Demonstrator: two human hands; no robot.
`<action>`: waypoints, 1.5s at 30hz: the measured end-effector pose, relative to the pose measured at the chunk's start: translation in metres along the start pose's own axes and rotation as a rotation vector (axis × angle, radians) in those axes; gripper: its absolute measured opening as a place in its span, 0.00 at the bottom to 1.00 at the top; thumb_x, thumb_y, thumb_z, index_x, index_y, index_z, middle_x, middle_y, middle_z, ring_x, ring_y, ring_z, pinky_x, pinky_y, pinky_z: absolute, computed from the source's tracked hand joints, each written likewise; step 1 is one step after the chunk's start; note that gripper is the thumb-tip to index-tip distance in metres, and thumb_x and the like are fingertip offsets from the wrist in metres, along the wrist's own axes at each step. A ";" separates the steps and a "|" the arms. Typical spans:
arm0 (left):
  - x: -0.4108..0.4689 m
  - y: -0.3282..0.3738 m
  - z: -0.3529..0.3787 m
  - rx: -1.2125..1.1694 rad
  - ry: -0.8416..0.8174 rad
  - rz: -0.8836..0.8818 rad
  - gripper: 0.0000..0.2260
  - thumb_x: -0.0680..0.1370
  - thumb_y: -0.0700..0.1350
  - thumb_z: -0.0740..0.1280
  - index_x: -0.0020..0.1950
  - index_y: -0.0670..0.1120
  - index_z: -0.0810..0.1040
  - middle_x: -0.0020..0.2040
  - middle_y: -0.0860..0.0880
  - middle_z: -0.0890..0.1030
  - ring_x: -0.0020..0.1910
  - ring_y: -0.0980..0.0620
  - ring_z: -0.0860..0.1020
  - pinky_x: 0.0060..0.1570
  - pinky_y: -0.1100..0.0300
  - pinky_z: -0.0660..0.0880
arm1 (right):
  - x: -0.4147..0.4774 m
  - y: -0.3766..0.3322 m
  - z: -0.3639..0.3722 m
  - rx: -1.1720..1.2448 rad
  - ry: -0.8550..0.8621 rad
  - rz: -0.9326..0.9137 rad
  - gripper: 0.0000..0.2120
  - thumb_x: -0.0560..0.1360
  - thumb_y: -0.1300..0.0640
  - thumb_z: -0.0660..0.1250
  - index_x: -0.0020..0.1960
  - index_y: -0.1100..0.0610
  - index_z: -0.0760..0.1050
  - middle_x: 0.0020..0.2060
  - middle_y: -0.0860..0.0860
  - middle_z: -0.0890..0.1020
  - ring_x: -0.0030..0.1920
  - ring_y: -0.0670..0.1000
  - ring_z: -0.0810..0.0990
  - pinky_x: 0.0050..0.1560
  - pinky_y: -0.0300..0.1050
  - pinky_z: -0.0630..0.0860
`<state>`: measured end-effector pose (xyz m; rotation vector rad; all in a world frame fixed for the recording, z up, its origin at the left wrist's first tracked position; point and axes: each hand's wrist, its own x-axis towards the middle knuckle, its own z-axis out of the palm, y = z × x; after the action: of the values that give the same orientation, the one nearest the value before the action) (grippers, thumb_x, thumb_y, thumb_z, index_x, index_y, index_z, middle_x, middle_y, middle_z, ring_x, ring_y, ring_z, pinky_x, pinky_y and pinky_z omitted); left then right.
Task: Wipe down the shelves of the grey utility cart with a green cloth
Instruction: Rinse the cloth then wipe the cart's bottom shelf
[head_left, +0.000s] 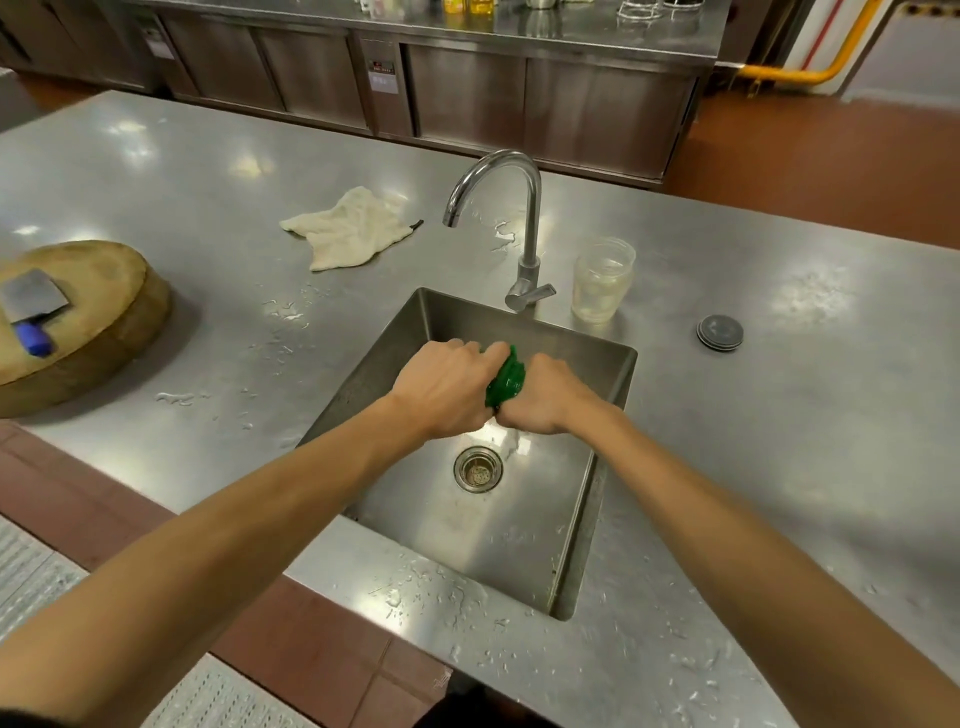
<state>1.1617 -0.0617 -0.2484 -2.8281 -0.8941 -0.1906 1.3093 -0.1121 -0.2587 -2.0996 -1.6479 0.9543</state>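
The left hand (447, 387) and the right hand (550, 395) meet over the sink (415, 332), knuckles up and fists almost touching. Both grip the green cloth (506, 379), the left hand's fingers curled round one end and the right's round the other. The cloth is bunched into a tight, twisted wad, and only a short stretch shows between the fists. It is held in the air above the basin, just behind the drain (478, 469). Water beads lie scattered on the steel counter (208, 182) around the sink. The tap (527, 223) stands at the sink's far edge, its spout arching to the left. A clear jar (602, 280) stands just to its right. Well apart from the jar, further right, a dark round cap (719, 332) lies flat. A crumpled cream rag (348, 228) lies left of the tap. At the counter's left edge sits a round wooden block (104, 332) with a cleaver (34, 301) lying on top — blue handle toward the viewer. Steel cabinets (467, 98) line the far side of a red floor.
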 end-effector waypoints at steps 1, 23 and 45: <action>-0.001 -0.004 0.001 0.003 0.002 0.047 0.16 0.74 0.54 0.65 0.57 0.47 0.70 0.40 0.47 0.78 0.36 0.45 0.77 0.32 0.56 0.68 | 0.001 -0.001 0.002 0.020 -0.054 0.002 0.06 0.58 0.59 0.69 0.26 0.56 0.71 0.23 0.49 0.75 0.23 0.49 0.71 0.22 0.37 0.65; -0.018 -0.034 0.011 -0.785 -0.139 -0.146 0.38 0.65 0.64 0.76 0.69 0.51 0.65 0.48 0.58 0.80 0.45 0.60 0.80 0.43 0.67 0.77 | -0.031 0.013 0.032 0.485 0.348 0.021 0.40 0.65 0.59 0.79 0.71 0.48 0.62 0.51 0.42 0.76 0.53 0.42 0.77 0.40 0.29 0.73; -0.016 0.161 -0.011 -1.924 -0.644 -0.475 0.18 0.80 0.55 0.59 0.58 0.46 0.81 0.52 0.45 0.86 0.50 0.47 0.85 0.45 0.54 0.80 | -0.229 0.081 0.049 1.140 0.636 0.204 0.18 0.78 0.48 0.67 0.67 0.50 0.74 0.59 0.45 0.82 0.58 0.44 0.81 0.57 0.42 0.79</action>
<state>1.2414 -0.2021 -0.2598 -4.2673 -2.6191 -0.2943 1.3098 -0.3594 -0.2724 -1.4781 -0.3711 0.8305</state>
